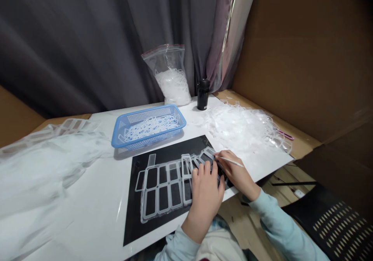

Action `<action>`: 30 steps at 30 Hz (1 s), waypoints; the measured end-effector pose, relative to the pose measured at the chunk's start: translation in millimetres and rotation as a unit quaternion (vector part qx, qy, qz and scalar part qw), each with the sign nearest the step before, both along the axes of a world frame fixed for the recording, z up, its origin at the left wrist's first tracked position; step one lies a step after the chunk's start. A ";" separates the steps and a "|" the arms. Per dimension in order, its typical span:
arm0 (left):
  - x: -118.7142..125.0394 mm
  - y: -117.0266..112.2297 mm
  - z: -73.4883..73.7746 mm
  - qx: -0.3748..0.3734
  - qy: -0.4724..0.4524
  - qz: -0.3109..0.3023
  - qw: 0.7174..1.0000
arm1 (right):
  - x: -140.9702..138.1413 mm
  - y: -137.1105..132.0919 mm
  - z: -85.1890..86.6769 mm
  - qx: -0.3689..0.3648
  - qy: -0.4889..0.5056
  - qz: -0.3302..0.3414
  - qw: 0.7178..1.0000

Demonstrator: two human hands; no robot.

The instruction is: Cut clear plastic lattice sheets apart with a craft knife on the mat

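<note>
1. Left hand [205, 200]: fingers close together and slightly curled, resting on the translucent plastic lattice [157, 187]. Whether they grip it cannot be told; the palm hides the contact.
2. Right hand [237, 173]: fingers closed on a thin white stick [230, 161], its tip at the lattice's upper right edge, around 2 o'clock on the black mat [140, 230].
3. Lattice lies flat on the mat, with a strip rising towards 12 o'clock.
4. Surroundings, from the mat: blue plastic basket [175, 111] of white loops at 11 o'clock; zip bag [169, 58] of white pieces at 12; black bottle [203, 93] at 1; heap of clear loops [241, 126] at 2; blurred translucent sheet [43, 167] at 9.
5. Risks: the thin bars could tear if the stick tip levers too hard. Light left-hand pressure could let the lattice slide. Loops from the heap could stray onto the mat if brushed by the right forearm.
</note>
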State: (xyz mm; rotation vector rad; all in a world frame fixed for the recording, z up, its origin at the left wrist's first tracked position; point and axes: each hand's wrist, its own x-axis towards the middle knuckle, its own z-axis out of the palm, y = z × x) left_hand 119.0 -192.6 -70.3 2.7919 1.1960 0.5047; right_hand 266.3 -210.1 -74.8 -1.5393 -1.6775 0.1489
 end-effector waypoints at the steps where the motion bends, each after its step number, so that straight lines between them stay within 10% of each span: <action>1: -0.1 -0.1 -0.1 0.000 0.000 0.001 1.000 | 2.0 1.0 1.3 0.009 -0.005 -0.007 1.000; 12: -2.3 -1.1 -2.3 -0.003 -0.014 -0.005 1.000 | 88.4 10.3 41.8 0.129 -0.024 -0.211 0.969; 25: -5.0 -3.8 -5.8 0.006 -0.049 -0.006 0.999 | 50.3 -59.7 25.5 -0.156 0.072 0.074 0.982; 30: -5.0 -3.2 -5.4 0.013 -0.061 -0.007 0.998 | 51.0 -67.9 14.4 -0.155 0.104 0.088 0.979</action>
